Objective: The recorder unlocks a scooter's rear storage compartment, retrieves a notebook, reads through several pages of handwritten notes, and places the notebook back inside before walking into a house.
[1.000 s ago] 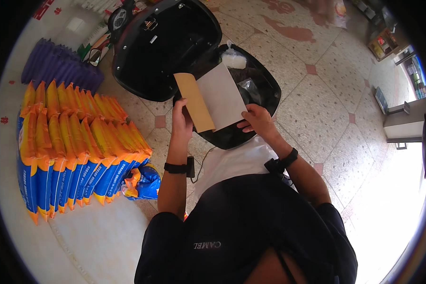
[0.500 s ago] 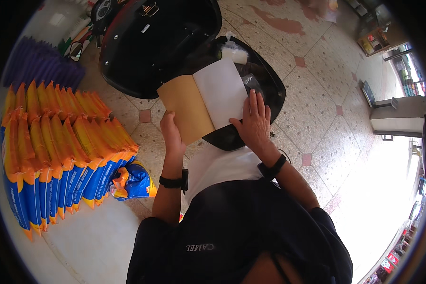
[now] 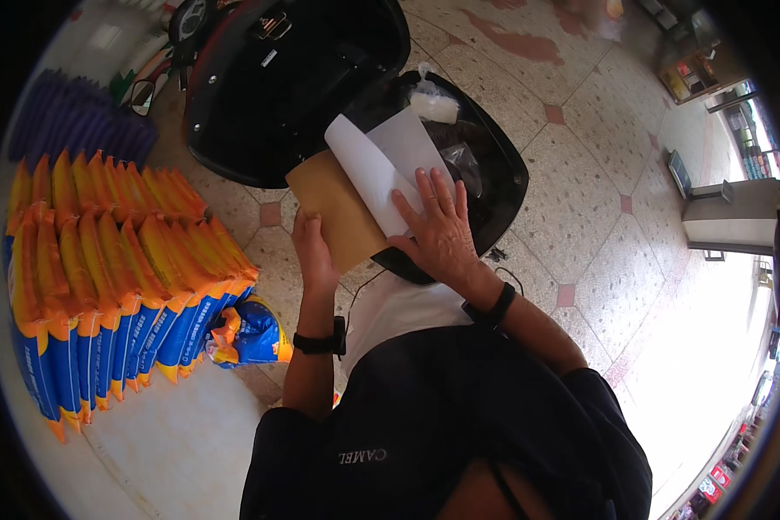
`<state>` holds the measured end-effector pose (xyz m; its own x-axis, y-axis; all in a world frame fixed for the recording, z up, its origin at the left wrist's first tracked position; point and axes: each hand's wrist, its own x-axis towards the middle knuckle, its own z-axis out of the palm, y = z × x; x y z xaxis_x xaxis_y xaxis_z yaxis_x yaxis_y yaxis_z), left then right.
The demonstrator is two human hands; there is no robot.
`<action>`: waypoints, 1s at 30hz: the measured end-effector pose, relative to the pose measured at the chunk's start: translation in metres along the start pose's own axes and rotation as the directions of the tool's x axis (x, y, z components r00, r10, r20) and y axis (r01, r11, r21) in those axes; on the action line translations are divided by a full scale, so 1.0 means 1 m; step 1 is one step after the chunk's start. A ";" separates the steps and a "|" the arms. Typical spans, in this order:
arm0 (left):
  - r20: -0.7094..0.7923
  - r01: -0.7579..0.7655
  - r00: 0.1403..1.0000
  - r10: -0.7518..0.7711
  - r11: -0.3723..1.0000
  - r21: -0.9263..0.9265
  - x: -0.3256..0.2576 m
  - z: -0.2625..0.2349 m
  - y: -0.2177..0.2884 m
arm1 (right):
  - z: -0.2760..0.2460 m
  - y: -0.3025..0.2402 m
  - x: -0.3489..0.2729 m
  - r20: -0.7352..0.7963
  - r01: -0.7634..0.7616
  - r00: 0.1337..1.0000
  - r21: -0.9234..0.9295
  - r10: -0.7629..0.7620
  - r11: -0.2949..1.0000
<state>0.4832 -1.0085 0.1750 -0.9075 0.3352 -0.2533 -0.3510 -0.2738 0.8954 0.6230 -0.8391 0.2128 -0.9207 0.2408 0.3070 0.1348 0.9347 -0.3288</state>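
A notebook [image 3: 334, 212] with a tan inside cover lies open above an open black storage box. Its lower left edge is in the grip of my left hand [image 3: 315, 247], thumb on top and the other fingers hidden beneath. One white page [image 3: 364, 165] stands up in a curl, leaning left over the tan side. My right hand [image 3: 438, 227] lies with fingers spread against the white paper at the notebook's right half. Below and behind the notebook is the black box [image 3: 504, 173], its raised lid [image 3: 295, 95] to the far left.
Inside the box are a clear plastic bag [image 3: 464, 165] and a white wrapped item [image 3: 433, 108]. Rows of orange and blue packets [image 3: 130, 269] stand at left, with purple packets [image 3: 82, 121] behind. A scooter mirror [image 3: 143, 97] shows at far left. Tiled floor [image 3: 598, 251] extends right.
My right hand has moved left across the notebook. A white page that lay flat has lifted and curled leftward. My left hand keeps its hold.
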 end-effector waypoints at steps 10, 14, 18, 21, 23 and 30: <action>0.060 -0.161 0.987 0.152 0.960 0.228 -0.015 0.024 0.034 | -0.007 -0.033 -0.005 0.029 0.449 0.862 0.422 -0.507 0.787; 0.137 -0.108 0.987 0.086 0.981 0.163 -0.013 0.016 0.028 | -0.006 -0.011 -0.009 0.042 0.396 0.903 0.306 -0.428 0.866; 0.178 -0.099 0.981 0.078 0.989 0.113 -0.009 0.010 0.026 | -0.010 0.023 -0.017 -0.049 0.077 0.996 0.000 -0.077 0.997; 0.190 -0.084 0.979 0.072 0.995 0.056 -0.007 0.009 0.024 | -0.002 0.040 -0.026 -0.042 -0.039 0.999 -0.106 0.035 0.994; 0.183 -0.080 0.980 0.073 0.996 0.027 -0.006 0.007 0.020 | 0.004 0.040 -0.028 -0.016 -0.061 0.998 -0.130 0.060 0.990; 0.197 -0.051 0.979 0.047 0.999 0.016 -0.005 0.003 0.021 | 0.013 0.039 -0.030 -0.032 -0.088 0.996 -0.146 0.084 0.985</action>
<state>0.4808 -1.0132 0.1962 -0.8596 0.4932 -0.1338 -0.3004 -0.2758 0.9131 0.6514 -0.8134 0.1792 -0.8941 0.3269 0.3062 0.2674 0.9380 -0.2204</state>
